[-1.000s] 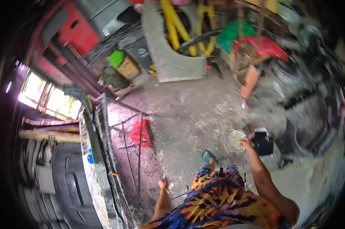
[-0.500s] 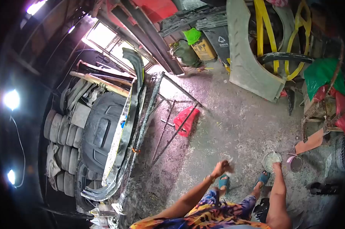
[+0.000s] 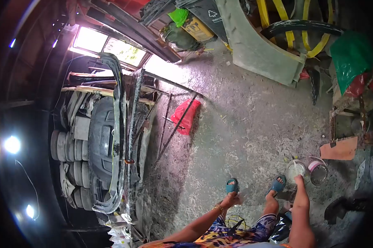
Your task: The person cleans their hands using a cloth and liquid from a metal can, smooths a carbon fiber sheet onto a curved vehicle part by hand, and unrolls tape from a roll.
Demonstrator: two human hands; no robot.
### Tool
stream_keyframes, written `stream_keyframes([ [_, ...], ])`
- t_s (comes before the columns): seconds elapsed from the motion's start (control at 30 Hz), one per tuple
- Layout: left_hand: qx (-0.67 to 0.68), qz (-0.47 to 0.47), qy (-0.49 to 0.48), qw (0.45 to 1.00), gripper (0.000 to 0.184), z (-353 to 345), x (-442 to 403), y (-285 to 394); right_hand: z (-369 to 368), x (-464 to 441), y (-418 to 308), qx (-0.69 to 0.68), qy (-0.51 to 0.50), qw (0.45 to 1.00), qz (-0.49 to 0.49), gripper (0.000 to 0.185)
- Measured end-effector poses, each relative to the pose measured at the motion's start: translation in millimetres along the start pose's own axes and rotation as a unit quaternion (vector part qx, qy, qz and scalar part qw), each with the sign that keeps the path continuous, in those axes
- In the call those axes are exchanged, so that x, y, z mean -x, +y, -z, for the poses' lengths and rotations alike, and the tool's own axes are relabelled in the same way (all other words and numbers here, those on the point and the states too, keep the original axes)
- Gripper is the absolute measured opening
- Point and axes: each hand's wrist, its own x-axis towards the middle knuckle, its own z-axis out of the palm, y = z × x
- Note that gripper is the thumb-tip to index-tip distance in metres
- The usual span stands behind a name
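My left hand [image 3: 229, 200] is closed in front of my body, near my sandalled foot, with something pale and blurred at its fingertips that I cannot make out. Further right, my right hand [image 3: 298, 179] is at the near rim of a round pale tub [image 3: 291, 173] of whitish material. Its fingers look closed, but whether they grip the rim or a pale tool in the tub is too small to tell. Close to the tub's right side is a round container with a pink band [image 3: 317, 168].
A metal frame stand [image 3: 165, 124] with a red bag [image 3: 185, 117] is at the left, beside a car bumper [image 3: 119, 103]. A grey fender [image 3: 260, 53] lies at the top. An orange-brown board [image 3: 339, 149] and green bag [image 3: 351, 58] are at the right.
The view has swung left and then steadied. My left hand has moved from low beside my body to in front of it. My right hand stays at the tub.
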Motion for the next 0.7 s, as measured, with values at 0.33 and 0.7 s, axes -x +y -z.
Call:
stream_keyframes([
  [0.33, -0.005, -0.089, -0.014, 0.996, 0.024, 15, 17, 102, 29, 57, -18, -0.016, -0.116, 0.975, 0.19, 0.015],
  [0.7, 0.406, -0.149, 0.177, 0.884, 0.034, 110, 173, 178, 20, 386, -331, -0.089, -0.56, 0.779, 0.269, 0.016],
])
